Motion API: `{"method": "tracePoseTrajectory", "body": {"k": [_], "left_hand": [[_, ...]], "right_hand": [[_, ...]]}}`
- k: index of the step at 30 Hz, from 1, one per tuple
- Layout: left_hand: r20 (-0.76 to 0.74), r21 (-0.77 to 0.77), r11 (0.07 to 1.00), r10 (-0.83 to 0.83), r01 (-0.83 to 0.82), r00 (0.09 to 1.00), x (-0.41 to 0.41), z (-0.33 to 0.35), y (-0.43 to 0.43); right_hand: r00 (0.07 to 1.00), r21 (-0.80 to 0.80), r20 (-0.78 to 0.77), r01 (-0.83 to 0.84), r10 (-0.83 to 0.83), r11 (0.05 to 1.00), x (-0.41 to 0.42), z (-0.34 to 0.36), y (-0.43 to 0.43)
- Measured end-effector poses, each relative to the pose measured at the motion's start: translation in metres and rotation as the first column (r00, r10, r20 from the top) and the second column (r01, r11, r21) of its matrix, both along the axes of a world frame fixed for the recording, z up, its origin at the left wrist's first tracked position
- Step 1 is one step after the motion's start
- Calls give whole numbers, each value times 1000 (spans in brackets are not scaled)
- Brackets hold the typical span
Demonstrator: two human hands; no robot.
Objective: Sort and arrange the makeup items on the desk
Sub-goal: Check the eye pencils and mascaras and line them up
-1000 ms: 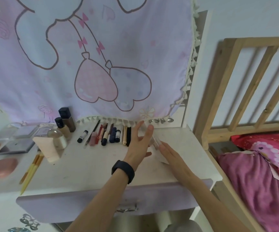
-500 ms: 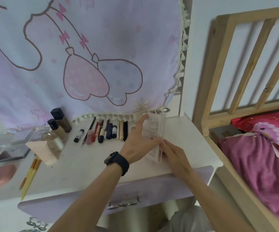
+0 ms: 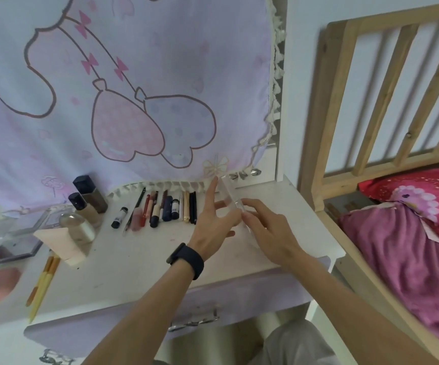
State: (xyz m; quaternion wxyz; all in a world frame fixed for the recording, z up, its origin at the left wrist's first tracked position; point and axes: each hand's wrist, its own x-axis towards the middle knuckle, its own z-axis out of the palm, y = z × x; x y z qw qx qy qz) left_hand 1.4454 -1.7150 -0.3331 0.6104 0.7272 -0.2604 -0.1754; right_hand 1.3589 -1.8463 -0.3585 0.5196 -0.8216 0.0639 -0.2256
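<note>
White desk [image 3: 123, 272] under a cartoon-printed cloth [image 3: 134, 75], from the head camera: the clear case [image 3: 230, 196] stands on edge just right of the row of pencils and tubes [image 3: 165, 209], its long axis running from near right toward the cloth's fringe. The left hand [image 3: 213, 222] lies flat-fingered against its left face. The right hand [image 3: 271, 233] curls fingertips over the near end (thumb hidden), likely better placed to steer it.
</note>
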Motion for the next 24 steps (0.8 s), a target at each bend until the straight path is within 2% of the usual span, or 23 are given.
{"method": "tracePoseTrajectory", "body": {"k": [7, 11, 14, 16, 17, 21, 24], "left_hand": [[-119, -80, 995, 48, -57, 992, -1, -4, -1], [-206, -150, 986, 46, -78, 978, -3, -5, 2], [-267, -207, 975, 18, -76, 964, -5, -6, 3], [-306, -236, 968, 3, -79, 952, -4, -8, 4], [-313, -240, 967, 6, -85, 950, -2, -10, 3], [-258, -144, 982, 80, -120, 963, 7, -20, -1], [-170, 33, 996, 86, -82, 982, 11, -29, 2]], "right_hand": [[999, -256, -19, -50, 46, 965, 4, 1, -7], [998, -332, -38, -54, 44, 942, 6, 0, -11], [999, -286, -50, -32, 19, 958, 5, -4, -9], [995, -243, -53, 65, -80, 968, 6, -3, -16], [990, -274, -48, 114, -132, 955, 7, 0, -24], [978, -458, -22, 175, -208, 871, 16, 18, -64], [977, -568, -68, 129, -203, 813, 29, 30, -89]]}}
